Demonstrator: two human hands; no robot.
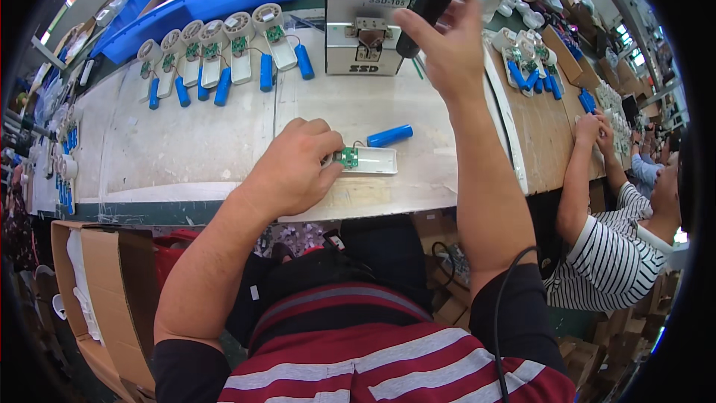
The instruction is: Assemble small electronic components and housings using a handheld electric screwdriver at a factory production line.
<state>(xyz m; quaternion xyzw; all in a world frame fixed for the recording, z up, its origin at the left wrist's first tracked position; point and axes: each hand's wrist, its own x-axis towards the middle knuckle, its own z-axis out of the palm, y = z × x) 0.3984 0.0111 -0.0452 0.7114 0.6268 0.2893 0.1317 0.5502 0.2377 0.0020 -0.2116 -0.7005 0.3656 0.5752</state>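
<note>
My left hand (294, 166) is closed over the left end of a white plastic handle shell (379, 163) lying on the bench. A small green circuit board (348, 157) shows beside my fingertips. By a dark wire, a blue cylindrical battery (389, 136) joins the board and rests just behind the shell. My right hand (459, 52) is raised at the back of the bench, its thumb and fingers around a thick black electric screwdriver (436, 0). The screwdriver's tip is not visible. My left palm hides the rounded end of the shell.
A silver screw-feeder box (364, 11) stands beside the screwdriver. Several white fan units (239, 26) with blue batteries line the back left, before a blue tray (212, 1). More units (526, 52) lie at right, near a co-worker's hands (591, 131). An open carton (112, 291) stands lower left.
</note>
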